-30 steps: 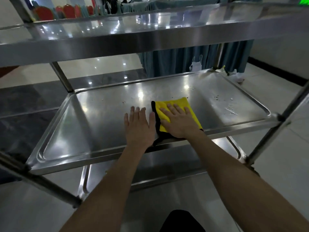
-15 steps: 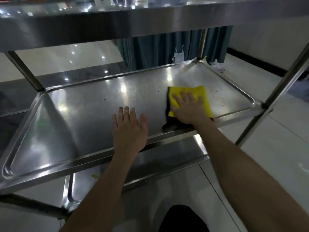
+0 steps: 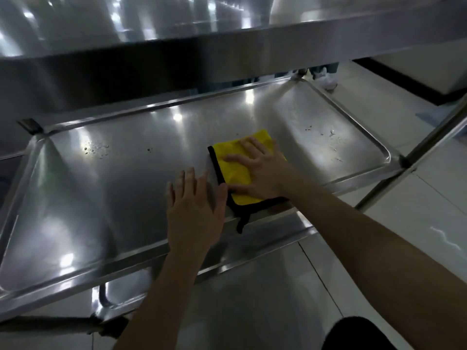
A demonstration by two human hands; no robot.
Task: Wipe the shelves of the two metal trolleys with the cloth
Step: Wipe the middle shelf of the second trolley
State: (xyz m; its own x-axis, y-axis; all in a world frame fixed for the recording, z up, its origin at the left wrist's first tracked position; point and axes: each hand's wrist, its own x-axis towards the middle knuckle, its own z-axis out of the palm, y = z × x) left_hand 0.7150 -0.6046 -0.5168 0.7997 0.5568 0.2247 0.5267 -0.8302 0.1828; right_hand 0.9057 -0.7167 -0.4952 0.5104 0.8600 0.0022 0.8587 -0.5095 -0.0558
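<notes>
A metal trolley fills the view; its middle shelf [image 3: 106, 188] is a shiny steel tray with a raised rim. On the shelf's right half lies a folded yellow cloth [image 3: 233, 170] with black edging, a black corner hanging over the front rim. My right hand [image 3: 262, 170] presses flat on the cloth, fingers spread, pointing left. My left hand [image 3: 194, 208] rests flat on the bare steel just left of the cloth, fingers apart, holding nothing. Crumbs and specks dot the shelf at the right [image 3: 328, 137] and at the left back [image 3: 98, 149].
The trolley's top shelf [image 3: 227, 44] hangs low overhead across the upper view. A bottom shelf [image 3: 252, 238] shows below the front rim. A slanted upright post [image 3: 434, 137] stands at the right corner. Tiled floor [image 3: 417, 210] lies to the right, with a white object [image 3: 327, 80] behind the trolley.
My right hand has slid the cloth left and turned it, fingers now pointing left. The left hand stays flat beside it. The camera has dipped lower and closer under the top shelf.
</notes>
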